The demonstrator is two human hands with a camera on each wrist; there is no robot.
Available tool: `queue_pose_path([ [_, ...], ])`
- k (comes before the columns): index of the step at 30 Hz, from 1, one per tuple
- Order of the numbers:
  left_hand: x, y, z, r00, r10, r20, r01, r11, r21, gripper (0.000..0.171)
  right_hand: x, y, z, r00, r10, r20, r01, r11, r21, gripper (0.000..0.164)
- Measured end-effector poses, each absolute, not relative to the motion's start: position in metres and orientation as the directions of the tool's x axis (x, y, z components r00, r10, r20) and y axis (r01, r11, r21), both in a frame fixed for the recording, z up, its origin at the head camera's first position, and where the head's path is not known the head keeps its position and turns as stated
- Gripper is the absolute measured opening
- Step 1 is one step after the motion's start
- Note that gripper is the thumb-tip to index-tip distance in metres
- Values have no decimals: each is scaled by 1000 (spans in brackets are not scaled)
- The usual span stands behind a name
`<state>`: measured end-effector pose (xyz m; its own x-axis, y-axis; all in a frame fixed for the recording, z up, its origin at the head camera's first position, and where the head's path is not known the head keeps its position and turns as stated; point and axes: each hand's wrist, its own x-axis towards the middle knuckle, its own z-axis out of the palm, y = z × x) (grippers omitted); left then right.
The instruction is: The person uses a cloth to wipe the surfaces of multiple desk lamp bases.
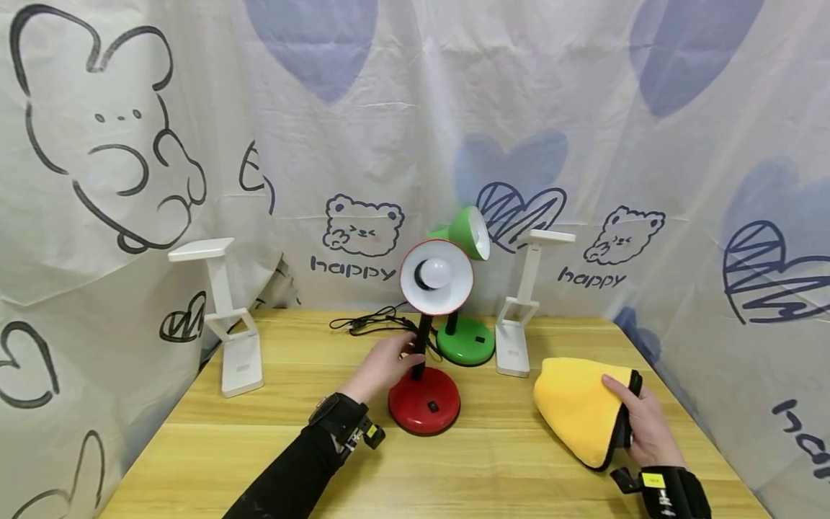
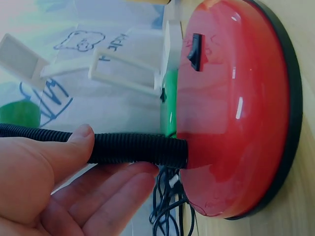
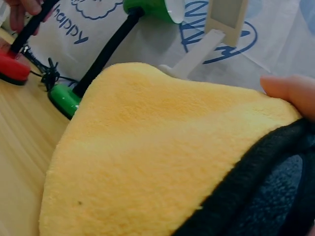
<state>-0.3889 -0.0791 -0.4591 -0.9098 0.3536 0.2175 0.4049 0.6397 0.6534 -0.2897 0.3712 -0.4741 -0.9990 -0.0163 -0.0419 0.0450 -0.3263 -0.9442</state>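
Observation:
A red desk lamp (image 1: 424, 404) stands on the table, its round white-lined shade facing forward. My left hand (image 1: 385, 366) holds its black ribbed neck (image 2: 140, 149) just above the base, thumb on one side and fingers on the other. On the base is a black rocker switch (image 2: 195, 52). To the right, my right hand (image 1: 648, 425) grips a folded yellow cloth (image 1: 580, 404) by its black-trimmed edge, thumb on top. A dark grey underside of the cloth (image 3: 268, 199) shows in the right wrist view; the fingers beneath are mostly hidden.
Behind the red lamp stands a green desk lamp (image 1: 465, 342), with black cords (image 1: 376, 321) lying to its left. White folding lamps stand at the left (image 1: 242, 364) and right (image 1: 512, 349). A printed curtain (image 1: 415, 144) hangs around the wooden table (image 1: 506, 461).

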Motion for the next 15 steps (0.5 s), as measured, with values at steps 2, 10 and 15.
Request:
queue_pose_path([
  [2, -389, -74, -460, -902, 364, 233, 424, 640, 641, 22, -290, 368, -475, -998, -19, -62, 65, -290, -955, 12],
  [10, -389, -70, -464, -894, 366, 258, 442, 627, 641, 24, -292, 360, -474, -995, 3, -97, 93, -242, -966, 16],
  [15, -390, -71, -473, -885, 387, 260, 457, 615, 642, 20, -294, 345, -470, -996, 75, -37, 37, -4, -999, 33],
])
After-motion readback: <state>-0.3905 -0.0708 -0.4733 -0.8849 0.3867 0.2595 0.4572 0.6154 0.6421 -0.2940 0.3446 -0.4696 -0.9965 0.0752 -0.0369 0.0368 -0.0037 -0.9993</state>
